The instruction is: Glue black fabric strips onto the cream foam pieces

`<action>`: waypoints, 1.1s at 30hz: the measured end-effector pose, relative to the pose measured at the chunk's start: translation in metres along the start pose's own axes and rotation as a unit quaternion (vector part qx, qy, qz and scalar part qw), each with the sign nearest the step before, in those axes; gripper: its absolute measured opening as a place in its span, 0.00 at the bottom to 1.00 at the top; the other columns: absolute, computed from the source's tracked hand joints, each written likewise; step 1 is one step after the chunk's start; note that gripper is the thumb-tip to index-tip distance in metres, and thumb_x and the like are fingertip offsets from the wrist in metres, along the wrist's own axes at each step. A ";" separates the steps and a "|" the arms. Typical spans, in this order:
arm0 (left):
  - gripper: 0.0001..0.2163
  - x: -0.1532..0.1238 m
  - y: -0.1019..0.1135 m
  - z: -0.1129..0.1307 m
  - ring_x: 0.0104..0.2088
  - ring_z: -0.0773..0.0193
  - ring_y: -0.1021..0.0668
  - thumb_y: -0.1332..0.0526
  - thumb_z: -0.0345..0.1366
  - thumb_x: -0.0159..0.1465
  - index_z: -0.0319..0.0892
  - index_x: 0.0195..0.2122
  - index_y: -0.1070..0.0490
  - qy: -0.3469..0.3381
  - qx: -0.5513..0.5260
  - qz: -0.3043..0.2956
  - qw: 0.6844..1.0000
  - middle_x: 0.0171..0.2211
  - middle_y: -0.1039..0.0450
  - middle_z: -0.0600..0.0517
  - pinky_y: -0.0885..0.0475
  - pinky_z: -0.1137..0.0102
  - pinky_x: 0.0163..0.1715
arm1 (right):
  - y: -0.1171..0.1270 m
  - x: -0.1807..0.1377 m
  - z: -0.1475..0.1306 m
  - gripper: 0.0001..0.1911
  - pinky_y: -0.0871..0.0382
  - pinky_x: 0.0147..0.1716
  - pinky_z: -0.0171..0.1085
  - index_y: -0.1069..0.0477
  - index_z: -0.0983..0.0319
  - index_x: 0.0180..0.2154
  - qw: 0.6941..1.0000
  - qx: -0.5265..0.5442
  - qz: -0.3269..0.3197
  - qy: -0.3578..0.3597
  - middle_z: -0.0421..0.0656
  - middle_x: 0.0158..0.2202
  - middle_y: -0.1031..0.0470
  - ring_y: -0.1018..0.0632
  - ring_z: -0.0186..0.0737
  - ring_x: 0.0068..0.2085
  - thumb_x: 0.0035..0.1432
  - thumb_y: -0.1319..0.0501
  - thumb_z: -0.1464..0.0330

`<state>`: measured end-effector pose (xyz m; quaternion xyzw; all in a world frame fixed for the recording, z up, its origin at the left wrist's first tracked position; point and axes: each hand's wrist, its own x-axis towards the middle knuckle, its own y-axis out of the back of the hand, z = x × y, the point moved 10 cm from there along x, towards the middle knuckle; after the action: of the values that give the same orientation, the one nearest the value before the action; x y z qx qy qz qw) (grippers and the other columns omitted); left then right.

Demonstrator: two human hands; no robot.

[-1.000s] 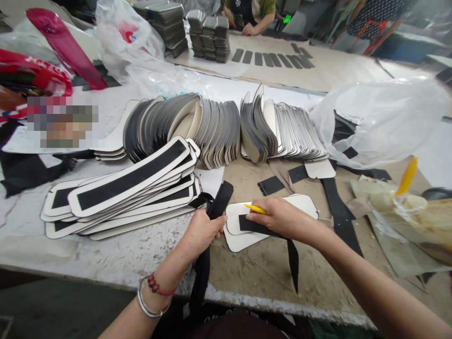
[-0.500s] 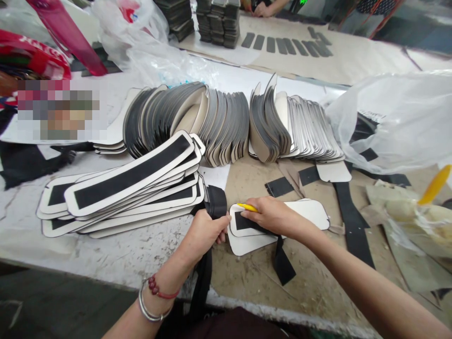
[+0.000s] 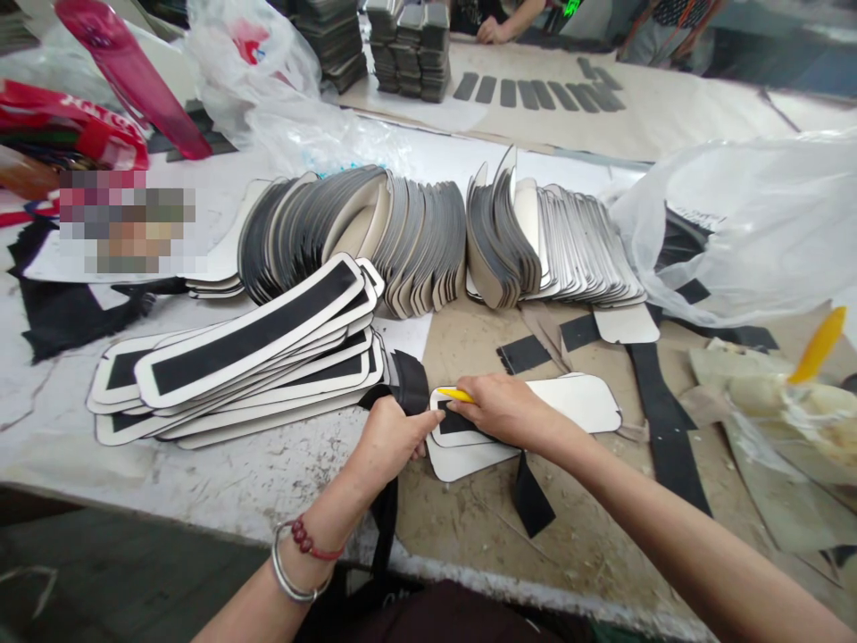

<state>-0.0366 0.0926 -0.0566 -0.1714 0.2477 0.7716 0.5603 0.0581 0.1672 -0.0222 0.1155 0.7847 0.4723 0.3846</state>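
My left hand [image 3: 388, 438] is closed around a bundle of black fabric strips [image 3: 405, 382] that hangs down over the table's front edge. My right hand [image 3: 505, 409] is closed on a yellow tool [image 3: 455, 394] and presses a black strip [image 3: 528, 500] onto a white rounded board piece [image 3: 576, 402] lying flat in front of me. The strip's loose end trails toward me. A second white piece [image 3: 455, 457] lies under the first.
A fanned stack of white pieces with black strips [image 3: 247, 357] lies at my left. Upright rows of grey and white pieces [image 3: 428, 237] stand behind. A clear plastic bag [image 3: 750, 232] and a glue pot with a yellow brush [image 3: 817, 344] are at right. Another person's hand [image 3: 492, 31] works at the far table.
My right hand has slid left along the strip toward the piece's left end. The black bundle in my left hand has dropped lower and folded over.
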 end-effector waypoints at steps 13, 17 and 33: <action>0.10 -0.009 0.016 0.010 0.24 0.63 0.27 0.34 0.38 0.48 0.37 0.27 0.27 -0.062 0.000 0.065 0.996 0.23 0.27 0.53 0.31 0.71 0.27 | 0.010 -0.090 0.112 0.12 0.39 0.31 0.35 0.27 0.60 0.35 0.989 0.062 0.042 -0.126 0.45 0.34 0.23 0.24 0.45 0.35 0.60 0.45 0.60; 0.14 -0.013 0.018 0.009 0.29 0.61 0.25 0.33 0.41 0.47 0.37 0.31 0.27 -0.057 -0.005 0.064 0.996 0.27 0.25 0.52 0.31 0.71 0.32 | 0.014 -0.109 0.149 0.13 0.36 0.37 0.35 0.28 0.60 0.39 0.978 0.126 0.081 -0.147 0.44 0.38 0.23 0.23 0.46 0.39 0.62 0.47 0.61; 0.16 0.001 0.007 -0.008 0.15 0.69 0.35 0.33 0.45 0.48 0.39 0.15 0.33 0.024 0.010 0.000 1.000 0.12 0.34 0.54 0.42 0.74 0.16 | -0.004 -0.094 0.159 0.17 0.36 0.38 0.39 0.30 0.62 0.46 0.969 0.029 0.059 -0.239 0.50 0.43 0.24 0.24 0.49 0.43 0.61 0.47 0.60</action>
<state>-0.0438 0.0864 -0.0623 -0.1848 0.2687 0.7648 0.5556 0.2359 0.2174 -0.0200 0.2824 0.6752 0.4300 0.5287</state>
